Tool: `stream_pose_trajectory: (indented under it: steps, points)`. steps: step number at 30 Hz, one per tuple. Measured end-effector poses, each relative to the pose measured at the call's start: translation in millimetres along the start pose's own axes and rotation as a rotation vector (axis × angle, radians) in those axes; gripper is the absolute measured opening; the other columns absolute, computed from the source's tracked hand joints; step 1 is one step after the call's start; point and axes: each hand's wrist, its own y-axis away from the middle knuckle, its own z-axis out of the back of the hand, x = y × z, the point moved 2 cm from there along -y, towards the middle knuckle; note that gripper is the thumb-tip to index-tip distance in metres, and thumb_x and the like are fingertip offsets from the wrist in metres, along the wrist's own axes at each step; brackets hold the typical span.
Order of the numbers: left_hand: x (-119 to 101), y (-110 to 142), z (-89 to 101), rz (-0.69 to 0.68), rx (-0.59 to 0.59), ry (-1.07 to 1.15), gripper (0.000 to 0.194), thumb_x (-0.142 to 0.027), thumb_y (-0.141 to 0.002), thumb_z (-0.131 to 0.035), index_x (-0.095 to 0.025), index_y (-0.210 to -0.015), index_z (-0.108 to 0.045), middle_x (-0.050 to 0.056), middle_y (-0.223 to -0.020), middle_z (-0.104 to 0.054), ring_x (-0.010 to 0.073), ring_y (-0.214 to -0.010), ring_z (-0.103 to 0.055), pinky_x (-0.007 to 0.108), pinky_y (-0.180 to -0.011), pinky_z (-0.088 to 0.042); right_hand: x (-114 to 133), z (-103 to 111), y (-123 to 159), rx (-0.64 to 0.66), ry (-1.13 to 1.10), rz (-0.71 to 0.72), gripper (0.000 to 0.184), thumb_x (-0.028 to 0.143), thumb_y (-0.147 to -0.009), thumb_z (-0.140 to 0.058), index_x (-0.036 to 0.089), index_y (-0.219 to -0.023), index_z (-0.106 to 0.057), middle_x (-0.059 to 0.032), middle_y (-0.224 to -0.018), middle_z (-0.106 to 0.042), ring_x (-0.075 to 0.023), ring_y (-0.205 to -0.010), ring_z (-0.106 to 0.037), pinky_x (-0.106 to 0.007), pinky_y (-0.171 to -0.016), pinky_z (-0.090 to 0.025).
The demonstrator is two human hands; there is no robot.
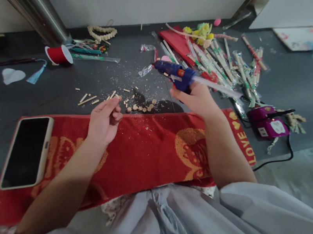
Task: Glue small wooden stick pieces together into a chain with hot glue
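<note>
My right hand point(197, 98) is closed round the grip of a blue hot glue gun point(175, 75), whose nozzle points left and away and whose clear glue stick sticks out to the right. My left hand point(104, 121) hovers over the red towel point(144, 150), fingers pinched on a small pale wooden piece point(116, 97). A row of small wooden bits point(141, 107) lies on the dark table between the two hands, with longer cut sticks point(87, 100) beyond the left hand.
A phone point(27, 151) lies face up on the towel's left end. Wrapped chopsticks point(225, 66) are piled at the right, beside a purple power strip point(267, 122). A red cup point(59, 54) lies tipped at the back, near a metal post point(39, 16).
</note>
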Motion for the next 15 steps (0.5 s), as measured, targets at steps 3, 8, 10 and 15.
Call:
stream_pose_trajectory:
  steps: [3,8,10,15]
  points:
    - [0.4,-0.4,-0.3,-0.001,-0.011,-0.007,0.012,-0.009,-0.078,-0.069,-0.012,-0.066,-0.071,-0.004,-0.051,-0.053,-0.0009,-0.041,-0.039,0.010,-0.041,-0.031,-11.1,9.3,-2.8,-0.052,0.358,0.072,0.036,0.024,-0.077,-0.061,0.019,-0.113,-0.061,-0.0098,-0.102,-0.070,-0.0265,-0.091,-0.063,-0.043,-0.083,-0.052]
    - [0.7,-0.1,-1.3,-0.018,-0.009,-0.027,0.011,-0.011,-0.075,-0.073,-0.013,-0.064,-0.070,-0.004,-0.051,-0.053,-0.0014,-0.041,-0.039,0.010,-0.041,-0.031,-17.1,15.4,-1.2,0.036,0.754,0.118,0.046,0.003,-0.070,-0.048,0.011,-0.114,-0.060,-0.0186,-0.106,-0.068,-0.0338,-0.102,-0.061,-0.048,-0.089,-0.047]
    - [1.4,-0.4,-1.2,-0.021,-0.003,-0.026,0.012,-0.012,-0.075,-0.073,-0.013,-0.064,-0.070,-0.004,-0.051,-0.053,-0.0015,-0.041,-0.039,0.010,-0.040,-0.031,-15.9,14.7,-1.2,0.089,0.841,0.090,0.049,0.000,-0.068,-0.046,0.009,-0.114,-0.060,-0.0197,-0.106,-0.067,-0.0347,-0.104,-0.060,-0.047,-0.089,-0.047]
    - [3.0,-2.5,0.1,-0.029,-0.001,-0.005,0.013,-0.010,-0.076,-0.071,-0.013,-0.063,-0.070,-0.004,-0.051,-0.053,-0.0015,-0.040,-0.039,0.010,-0.040,-0.030,-6.4,10.9,-0.3,0.186,0.963,0.047,0.050,-0.002,-0.070,-0.047,0.008,-0.117,-0.061,-0.0203,-0.110,-0.066,-0.0346,-0.106,-0.058,-0.045,-0.089,-0.047]
